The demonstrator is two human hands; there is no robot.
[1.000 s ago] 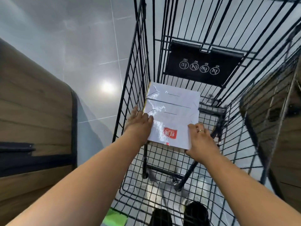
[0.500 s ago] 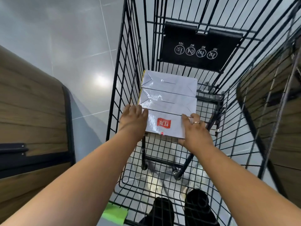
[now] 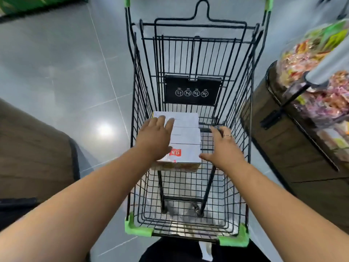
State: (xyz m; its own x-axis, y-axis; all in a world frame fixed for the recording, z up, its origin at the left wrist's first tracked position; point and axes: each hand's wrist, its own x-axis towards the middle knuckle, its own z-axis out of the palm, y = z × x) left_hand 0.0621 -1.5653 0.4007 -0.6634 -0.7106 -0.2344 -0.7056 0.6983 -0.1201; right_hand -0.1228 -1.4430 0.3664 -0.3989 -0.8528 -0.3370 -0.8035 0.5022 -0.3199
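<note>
- A brown wooden counter (image 3: 34,148) with visible grain and a dark rounded edge band stands at the far left.
- The grey tile floor (image 3: 66,72) is smooth and glossy; one round spot of lamp light is reflected on it.
- The left hand (image 3: 156,137) lies flat on the top of the box. Its fingers are straight and close together and they curl around nothing.
- The white rectangular cardboard box (image 3: 186,133) has a shiny, film-like top with a small red square label near its front edge. Its front side is printed yellowish. It lies on the wire floor of the cart, against the left wall and close under the sign plate.
- The black metal wire shopping cart (image 3: 188,25) is made of thin straight rods, with bright green plastic corner guards (image 3: 137,228) on the near rim.
- A black flat plastic sign plate (image 3: 192,90) with four round white icons hangs on the far wall.
- The right hand (image 3: 222,146) is wide open with spread fingers, just beside the right side of the box, and holds nothing. I cannot tell if the thumb touches the box. One finger wears a thin ring.
- A dark wooden round stand (image 3: 283,148) at the right carries colourful crinkled snack packets (image 3: 311,59).
</note>
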